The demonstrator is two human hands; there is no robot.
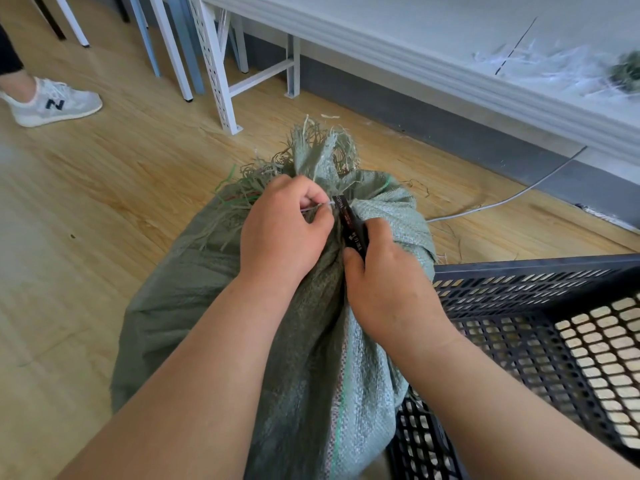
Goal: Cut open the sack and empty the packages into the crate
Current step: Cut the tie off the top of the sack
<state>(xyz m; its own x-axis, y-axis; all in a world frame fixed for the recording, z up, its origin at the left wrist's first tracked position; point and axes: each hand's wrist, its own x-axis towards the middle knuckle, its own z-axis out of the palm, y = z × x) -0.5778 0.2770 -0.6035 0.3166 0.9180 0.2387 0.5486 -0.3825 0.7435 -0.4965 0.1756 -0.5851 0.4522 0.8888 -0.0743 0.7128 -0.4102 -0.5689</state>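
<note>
A full green woven sack (194, 299) stands on the wooden floor in front of me, its frayed neck (318, 150) bunched and tied. My left hand (280, 233) pinches a thin white tie (317, 206) at the neck. My right hand (384, 282) grips a black utility knife (349, 220), whose tip sits against the tie. A black perforated plastic crate (519, 303) stands right beside the sack, touching it. No packages are visible; the sack hides its contents.
A white table (450, 57) with loose cut fibres (554, 60) stands behind the sack, metal legs (214, 64) to the left. A grey cable (512, 199) lies on the floor. Another person's sneaker (52, 105) is at the far left.
</note>
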